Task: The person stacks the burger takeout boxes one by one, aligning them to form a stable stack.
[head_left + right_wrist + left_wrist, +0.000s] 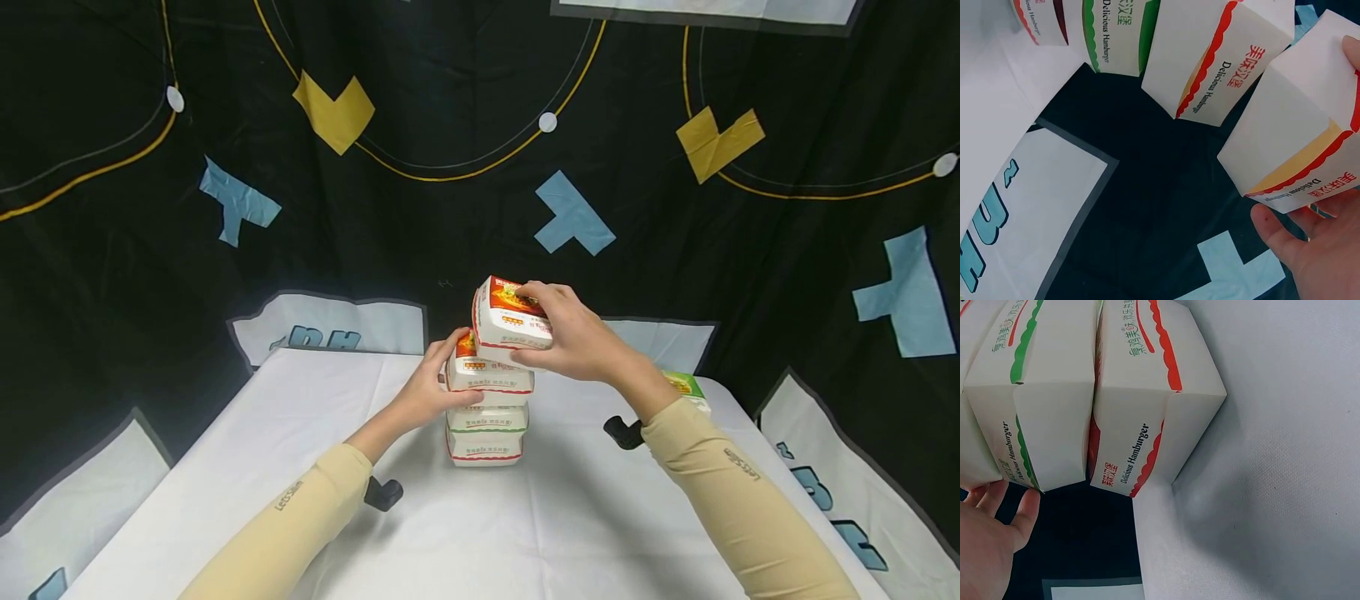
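hamburger boxes (486,448): three stacked, left hand (426,388) gripping the third (491,379), right hand (576,335) a fourth (512,329); green box (684,384) unstacked, right of stack (489,419).

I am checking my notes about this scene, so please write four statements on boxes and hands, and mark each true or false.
1. The right hand holds the highest box. True.
2. Only the right hand touches a box. False: the left hand grips the second-highest box.
3. Every stacked box has a red scalloped edge. False: the second-lowest box has a green one.
4. The right forearm partly hides a green-topped box. True.
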`<state>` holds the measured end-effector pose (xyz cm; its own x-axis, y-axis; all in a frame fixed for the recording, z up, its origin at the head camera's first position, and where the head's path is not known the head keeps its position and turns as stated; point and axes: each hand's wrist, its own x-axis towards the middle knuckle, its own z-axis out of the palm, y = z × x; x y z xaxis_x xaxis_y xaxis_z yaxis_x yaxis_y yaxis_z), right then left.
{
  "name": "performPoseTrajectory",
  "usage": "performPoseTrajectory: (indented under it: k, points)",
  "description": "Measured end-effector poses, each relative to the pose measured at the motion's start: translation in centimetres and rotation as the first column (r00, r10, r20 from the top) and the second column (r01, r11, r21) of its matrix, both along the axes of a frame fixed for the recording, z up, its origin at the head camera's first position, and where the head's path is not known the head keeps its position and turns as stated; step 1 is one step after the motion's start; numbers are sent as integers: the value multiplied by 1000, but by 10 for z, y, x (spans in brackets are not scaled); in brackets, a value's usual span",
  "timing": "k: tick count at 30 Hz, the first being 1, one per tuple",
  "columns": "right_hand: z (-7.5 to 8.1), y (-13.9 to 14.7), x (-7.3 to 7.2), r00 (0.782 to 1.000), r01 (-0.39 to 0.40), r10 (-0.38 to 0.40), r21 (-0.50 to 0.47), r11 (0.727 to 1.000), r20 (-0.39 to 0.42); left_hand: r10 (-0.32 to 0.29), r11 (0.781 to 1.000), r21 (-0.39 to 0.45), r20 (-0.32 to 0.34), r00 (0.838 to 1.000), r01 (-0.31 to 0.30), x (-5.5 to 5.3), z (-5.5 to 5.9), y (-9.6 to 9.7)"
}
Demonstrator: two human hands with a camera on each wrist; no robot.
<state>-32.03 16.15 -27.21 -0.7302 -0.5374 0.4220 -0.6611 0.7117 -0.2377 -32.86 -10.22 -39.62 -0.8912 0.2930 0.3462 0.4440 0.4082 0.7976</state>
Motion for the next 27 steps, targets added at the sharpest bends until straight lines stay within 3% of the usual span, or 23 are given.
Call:
performPoseTrajectory:
  k: [27]
  points:
    - [6,-20,-6,1000,-14,15,87,996,-19,-30,998,48,-8,1000,30,-3,-1,-2]
